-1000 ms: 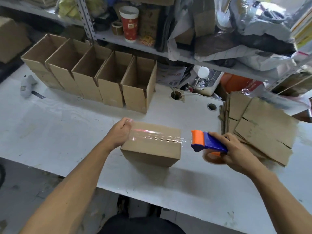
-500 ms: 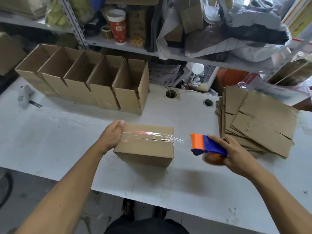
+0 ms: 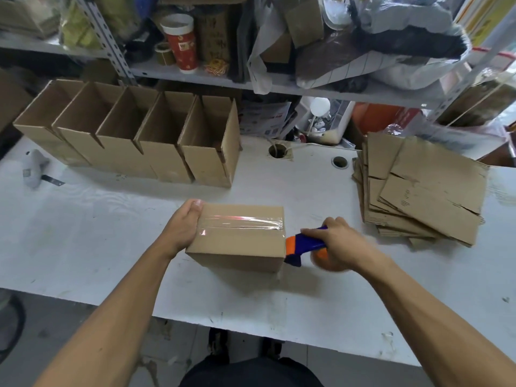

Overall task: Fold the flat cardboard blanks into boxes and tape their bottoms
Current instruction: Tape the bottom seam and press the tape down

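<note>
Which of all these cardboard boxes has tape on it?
The box between the hands, lying closed side up with a clear tape strip along its seam. The five boxes in the back row stand open-topped, no tape visible.

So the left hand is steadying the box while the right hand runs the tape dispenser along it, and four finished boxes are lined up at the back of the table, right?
Not quite: the head view shows five finished boxes in the row, not four. The rest holds: the left hand steadies the box and the right hand holds the tape dispenser.

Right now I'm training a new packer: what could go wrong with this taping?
The dispenser is pressed at the box right edge; the tape could tear unevenly or wrinkle. Only the left hand braces the box, so it may slide.
</note>
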